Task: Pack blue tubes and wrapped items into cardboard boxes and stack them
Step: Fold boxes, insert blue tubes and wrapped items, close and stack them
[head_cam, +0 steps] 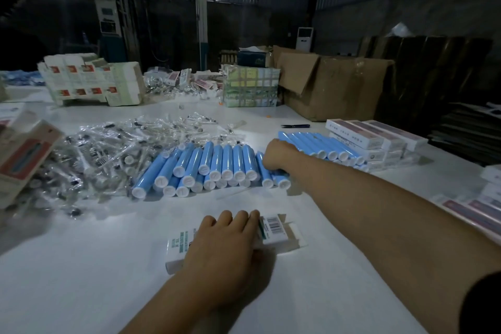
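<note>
A small white carton (282, 233) with a barcode and an open end flap lies on the white table near me. My left hand (227, 244) lies over it, fingers curled across its far edge, holding it down. A row of blue tubes (211, 165) with white caps is piled in the middle of the table. More blue tubes (322, 144) lie to the right. My right hand (279, 156) reaches between the two piles and grips a blue tube; its fingertips are hidden. A heap of clear-wrapped items (108, 152) spreads to the left of the tubes.
Stacked packed cartons (379, 138) stand right of the tubes, with more (477, 209) at the right edge. Printed boxes (24, 154) sit at the left. Flat carton blanks (92, 81), a bundle (250, 87) and a big brown cardboard box (333, 87) line the back. A dark pen (295, 126) lies nearby.
</note>
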